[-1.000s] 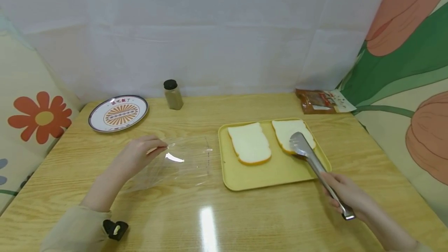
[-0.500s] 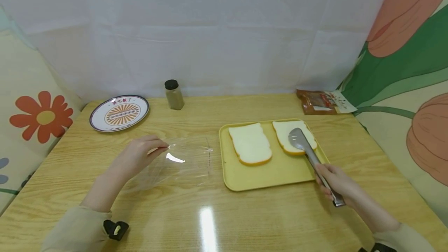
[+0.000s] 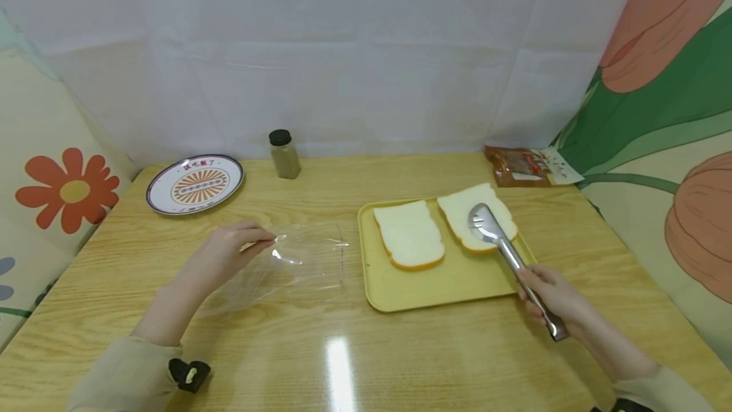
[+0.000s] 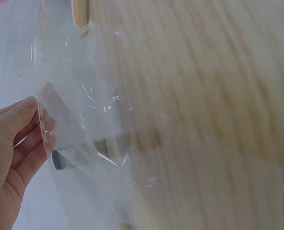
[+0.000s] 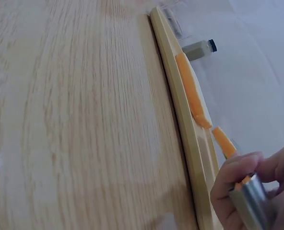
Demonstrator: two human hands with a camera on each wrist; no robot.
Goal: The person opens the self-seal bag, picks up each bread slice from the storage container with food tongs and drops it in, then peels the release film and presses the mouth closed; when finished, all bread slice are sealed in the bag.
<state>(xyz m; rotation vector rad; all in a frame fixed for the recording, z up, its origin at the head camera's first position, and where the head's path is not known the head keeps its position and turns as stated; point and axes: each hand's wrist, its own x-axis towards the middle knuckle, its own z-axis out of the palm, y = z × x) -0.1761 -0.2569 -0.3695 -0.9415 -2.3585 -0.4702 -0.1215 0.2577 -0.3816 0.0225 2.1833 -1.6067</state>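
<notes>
My left hand point(image 3: 225, 253) pinches the edge of a clear plastic bag point(image 3: 314, 266) left of the yellow tray point(image 3: 437, 288). The left wrist view shows thumb and fingertips on the film point(image 4: 79, 110). In my right hand point(image 3: 551, 297) I hold metal tongs point(image 3: 511, 258) by the handle. Their head clasps the right bread slice point(image 3: 464, 208), whose far edge overlaps the tray's back rim; the lower tong arm is hidden beneath it. Another bread slice point(image 3: 408, 234) lies flat on the tray. In the right wrist view the clasped slice point(image 5: 223, 142) shows partly beyond my hand.
At the back left lies a patterned oval plate point(image 3: 194, 185), with a black-capped jar point(image 3: 284, 154) beside it. A reddish-brown food packet point(image 3: 517, 167) is at the back right. A white cloth point(image 3: 354, 68) hangs behind the table.
My right hand has shifted slightly left and away from me along the tongs. The right slice, flat before, now sits higher and turned in their grip. My left hand stays put.
</notes>
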